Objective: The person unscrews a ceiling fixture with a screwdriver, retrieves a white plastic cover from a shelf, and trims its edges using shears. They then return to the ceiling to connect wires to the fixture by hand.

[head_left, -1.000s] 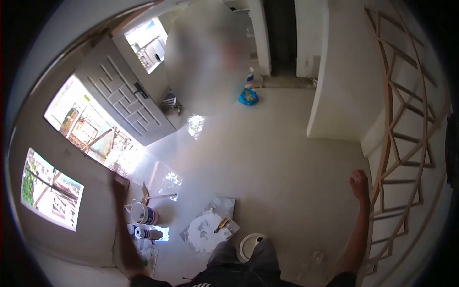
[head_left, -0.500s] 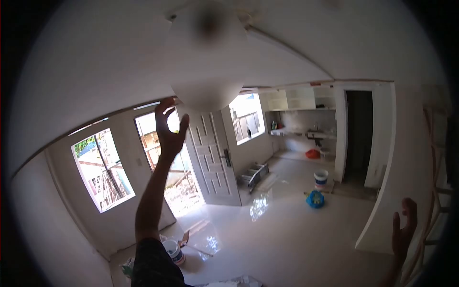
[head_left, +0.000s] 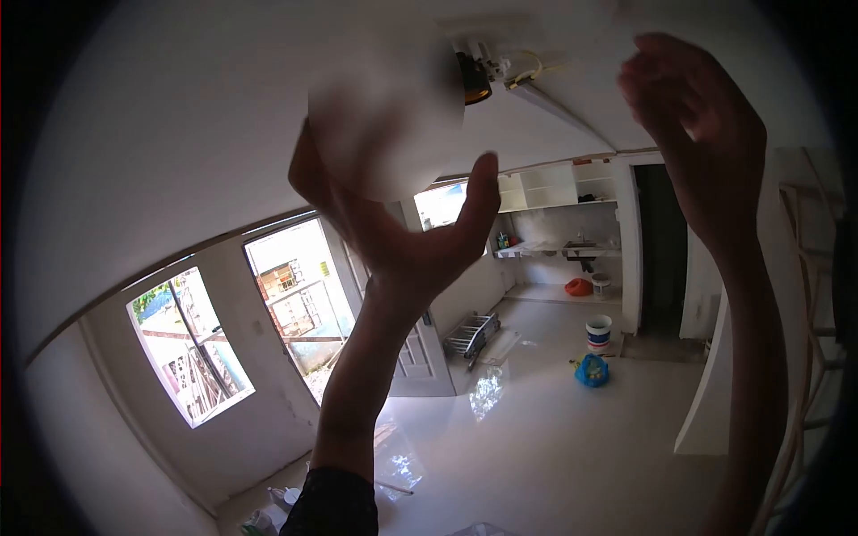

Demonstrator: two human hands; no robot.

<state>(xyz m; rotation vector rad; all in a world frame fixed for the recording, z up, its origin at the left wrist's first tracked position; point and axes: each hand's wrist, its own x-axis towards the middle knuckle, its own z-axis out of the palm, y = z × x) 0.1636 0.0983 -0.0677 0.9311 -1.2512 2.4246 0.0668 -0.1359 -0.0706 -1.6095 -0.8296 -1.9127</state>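
Note:
My left hand (head_left: 416,246) is raised below the ceiling with its thumb stretched up and apart. A pale blurred patch covers most of its fingers, so any contact there is hidden. Just right of the patch is a dark round fitting with an amber inside (head_left: 476,80), beside a white bracket and loose yellowish wires (head_left: 529,70) at the ceiling. My right hand (head_left: 702,112) is lifted at the upper right, its fingers loosely bent and a gap showing between them. It is apart from the wires and I see nothing in it.
An open door (head_left: 420,366) and windows are at the left. A folded ladder (head_left: 472,336), a white bucket (head_left: 599,332) and a blue bag (head_left: 592,370) lie on the glossy floor. A wooden frame (head_left: 804,339) stands close at the right.
My left hand has come nearer and to the right, up against the blurred patch. My right hand has risen from the lower right to ceiling height. The amber-lined fitting now shows.

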